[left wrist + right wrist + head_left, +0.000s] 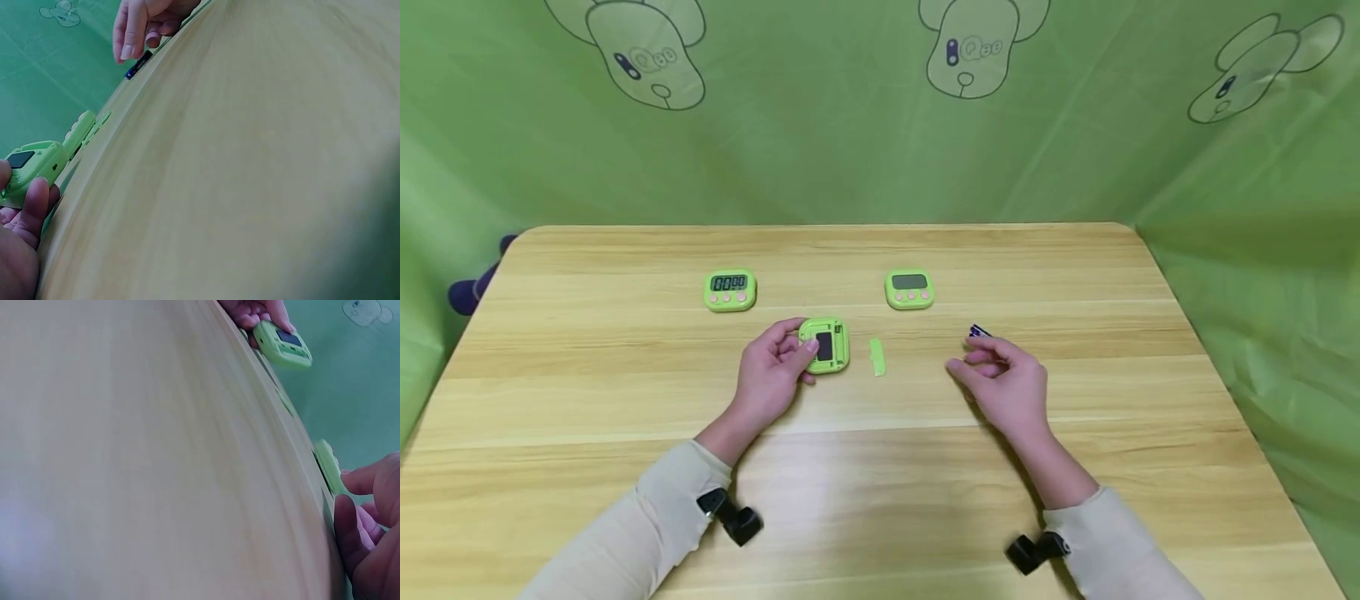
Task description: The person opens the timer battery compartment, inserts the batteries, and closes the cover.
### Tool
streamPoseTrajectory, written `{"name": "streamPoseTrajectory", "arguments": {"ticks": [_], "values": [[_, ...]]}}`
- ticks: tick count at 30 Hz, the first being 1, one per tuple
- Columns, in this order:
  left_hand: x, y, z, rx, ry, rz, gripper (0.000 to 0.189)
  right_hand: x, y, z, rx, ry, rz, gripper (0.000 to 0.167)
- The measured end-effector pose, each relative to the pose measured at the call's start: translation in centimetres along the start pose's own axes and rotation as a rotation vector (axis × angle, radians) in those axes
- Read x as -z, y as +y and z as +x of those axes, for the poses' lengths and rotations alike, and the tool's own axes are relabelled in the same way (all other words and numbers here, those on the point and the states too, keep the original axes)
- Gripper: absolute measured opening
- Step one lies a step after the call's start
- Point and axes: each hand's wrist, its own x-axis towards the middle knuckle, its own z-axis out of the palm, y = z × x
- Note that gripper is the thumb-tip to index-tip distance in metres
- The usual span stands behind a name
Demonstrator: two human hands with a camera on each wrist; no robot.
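Note:
My left hand point(769, 371) grips a light green digital timer point(837, 354), its back turned up and the thumb lying across it. The long battery slot along its edge is uncovered. A narrow green battery cover point(877, 357) lies on the table just right of that timer. My right hand point(1009, 385) hovers near a dark blue battery point(977, 331), partly hidden by its fingers in the head view. From the left wrist view, the battery point(137, 65) lies below the fingertips. In the right wrist view, thumb point(350, 528) and forefinger stand apart.
Two more green timers lie face up farther back: the left one point(730, 290) reads 00:00, while the right one point(909, 289) has a blank display. Green cloth point(820, 158) hangs behind the wooden table point(880, 500). Something purple point(466, 296) shows beyond the table's left edge.

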Motion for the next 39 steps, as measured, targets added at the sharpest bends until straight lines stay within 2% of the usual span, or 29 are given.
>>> {"name": "streamPoseTrajectory", "arguments": {"ticks": [7, 15, 19, 25, 29, 34, 39], "values": [[0.0, 0.0, -0.1, 0.008, 0.003, 0.002, 0.038, 1.6, 0.7, 0.3, -0.09, -0.042, -0.036, 0.038], [0.0, -0.3, -0.1, 0.01, 0.001, 0.007, 0.037, 1.9, 0.6, 0.7, -0.139, -0.114, -0.094, 0.036], [0.0, -0.4, -0.1, 0.008, -0.001, 0.011, 0.037, 1.8, 0.3, 0.8, -0.132, -0.14, -0.159, 0.031], [-0.1, -0.3, 0.0, -0.002, 0.001, 0.0, 0.037, 1.5, 0.2, 0.8, -0.071, -0.171, -0.221, 0.029], [-0.1, -0.2, -0.1, -0.007, 0.0, -0.002, 0.037, 1.7, 0.4, 0.8, -0.057, -0.134, -0.203, 0.034], [0.0, -0.2, 0.0, -0.008, -0.003, 0.002, 0.037, 1.8, 0.7, 0.7, -0.091, -0.065, -0.21, 0.048], [0.1, -0.1, 0.0, -0.002, -0.005, 0.0, 0.038, 1.6, 0.7, 0.6, -0.105, -0.032, -0.251, 0.048]]}}
